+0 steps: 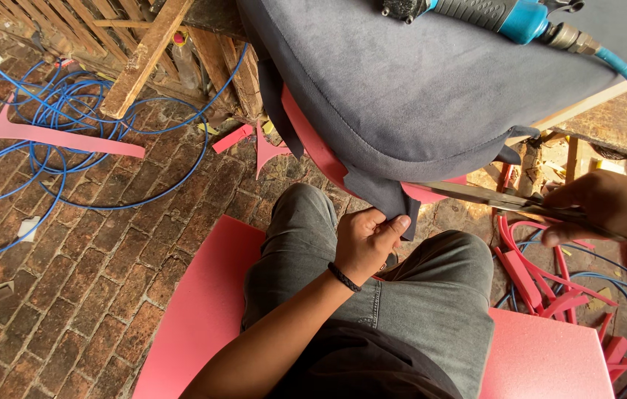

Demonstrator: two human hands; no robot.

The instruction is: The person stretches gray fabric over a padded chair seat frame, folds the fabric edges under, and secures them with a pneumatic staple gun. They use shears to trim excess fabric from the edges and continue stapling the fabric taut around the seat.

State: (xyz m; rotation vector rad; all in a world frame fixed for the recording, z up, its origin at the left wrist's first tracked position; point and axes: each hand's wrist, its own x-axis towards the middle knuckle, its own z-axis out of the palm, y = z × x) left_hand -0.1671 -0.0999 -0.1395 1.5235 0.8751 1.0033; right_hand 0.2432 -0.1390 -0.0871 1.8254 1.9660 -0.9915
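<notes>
1. On the brick floor [107,244]: blue hose coils [70,111], pink foam offcuts [542,284], wood slats [144,59].
2. Left hand [369,240] pinches the grey fabric [417,89] flap hanging below the pink foam edge [313,148].
3. Right hand [609,207] fingers curled around scissors [498,198], blades at the fabric hem.
4. Air tool [491,15] rests on top.

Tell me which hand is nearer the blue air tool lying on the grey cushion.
Right. The right hand holds scissors just below the cushion's edge, under the air tool. The left hand pinches the grey fabric flap lower down, farther from it.
</notes>
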